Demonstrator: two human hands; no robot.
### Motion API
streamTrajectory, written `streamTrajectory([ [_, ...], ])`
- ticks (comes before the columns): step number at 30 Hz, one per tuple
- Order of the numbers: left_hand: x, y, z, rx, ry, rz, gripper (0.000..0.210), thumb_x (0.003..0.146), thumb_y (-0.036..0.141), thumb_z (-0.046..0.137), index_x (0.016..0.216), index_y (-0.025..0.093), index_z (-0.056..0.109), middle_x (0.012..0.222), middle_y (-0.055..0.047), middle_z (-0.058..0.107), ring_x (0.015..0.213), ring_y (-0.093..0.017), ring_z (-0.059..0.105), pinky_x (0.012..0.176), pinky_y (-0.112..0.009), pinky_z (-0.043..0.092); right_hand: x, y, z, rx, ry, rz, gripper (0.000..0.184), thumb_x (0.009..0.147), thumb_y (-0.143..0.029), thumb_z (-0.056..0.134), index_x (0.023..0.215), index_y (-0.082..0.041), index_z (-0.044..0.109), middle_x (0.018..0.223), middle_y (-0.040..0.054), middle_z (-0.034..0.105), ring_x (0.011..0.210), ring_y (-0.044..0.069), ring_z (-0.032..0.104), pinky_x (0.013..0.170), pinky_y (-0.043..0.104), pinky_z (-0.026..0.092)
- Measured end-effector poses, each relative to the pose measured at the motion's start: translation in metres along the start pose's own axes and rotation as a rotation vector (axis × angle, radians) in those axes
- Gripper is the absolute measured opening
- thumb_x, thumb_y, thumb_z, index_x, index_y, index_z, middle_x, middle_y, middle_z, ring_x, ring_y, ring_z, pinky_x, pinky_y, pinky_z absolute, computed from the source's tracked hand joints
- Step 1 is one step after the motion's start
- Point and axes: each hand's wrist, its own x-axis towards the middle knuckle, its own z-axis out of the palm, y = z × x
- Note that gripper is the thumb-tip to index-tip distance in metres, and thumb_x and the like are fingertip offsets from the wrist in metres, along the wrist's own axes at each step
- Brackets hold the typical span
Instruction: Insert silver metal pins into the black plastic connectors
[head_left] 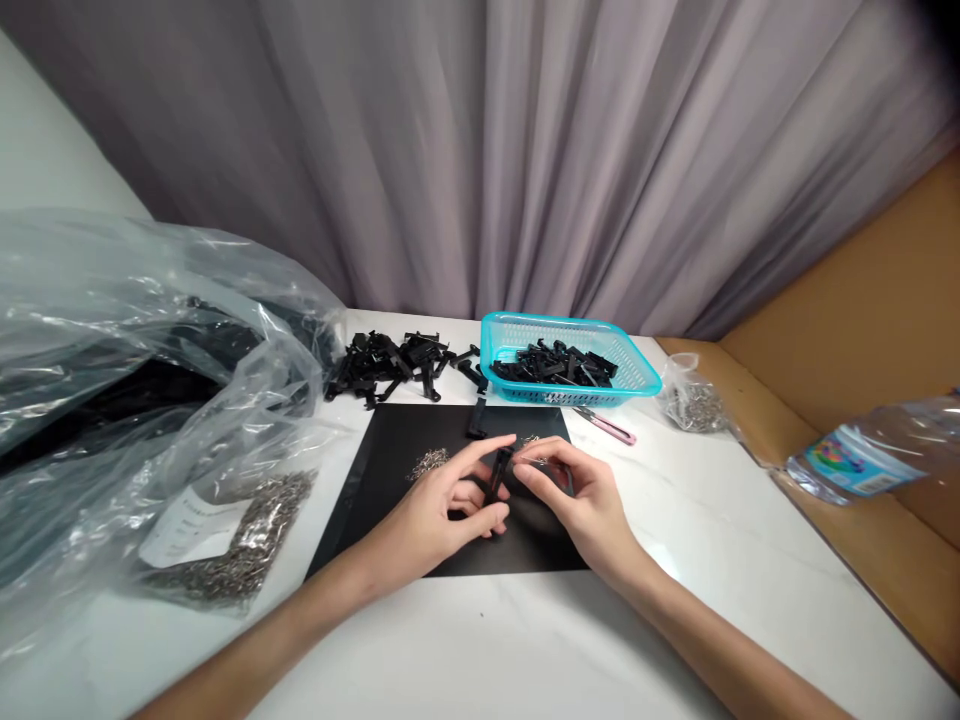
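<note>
While left hand grips black part | right hand alongside, grip unclear | bag label, bottle label unreadable

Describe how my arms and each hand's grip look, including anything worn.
Your left-hand grip and right-hand grip are ungloved, slim-fingered, with no rings visible. Left forearm and right forearm are bare to the picture's edge: no sleeve, watch or marking shows.

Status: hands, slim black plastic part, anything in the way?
Left hand holds slim black part. Right hand at far end. Small shiny metal pieces nearby, apparently not blocking.
</note>
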Motion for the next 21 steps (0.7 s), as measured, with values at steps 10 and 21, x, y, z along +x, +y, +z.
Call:
streamTrajectory([
  [10, 0.001, -0.013, 0.003, -0.131, -0.052, -0.022, 0.073, 0.077, 0.025, 0.084, 0.140, 0.028, 0.049, 0.108, -0.002, 0.064, 0.097, -0.019, 0.071, 0.096, -0.042, 0.059, 0.000, 0.006, -0.003, 0.011, -0.060, 0.144, 0.023, 0.090, -0.043, 0.073, 0.096, -0.021, 0.078, 0.093, 0.0045, 0.078, 0.075, 0.018, 0.062, 0.067, 0.032, 0.045],
  [21, 0.002, -0.014, 0.003, -0.023, 0.055, 0.085, 0.066, 0.079, 0.027, 0.083, 0.135, 0.029, 0.049, 0.113, -0.002, 0.063, 0.099, -0.018, 0.070, 0.098, -0.040, 0.060, -0.001, 0.001, -0.006, 0.002, -0.142, 0.071, 0.017, 0.091, -0.039, 0.074, 0.091, -0.022, 0.078, 0.093, 0.0042, 0.076, 0.085, 0.020, 0.065, 0.074, 0.032, 0.048],
])
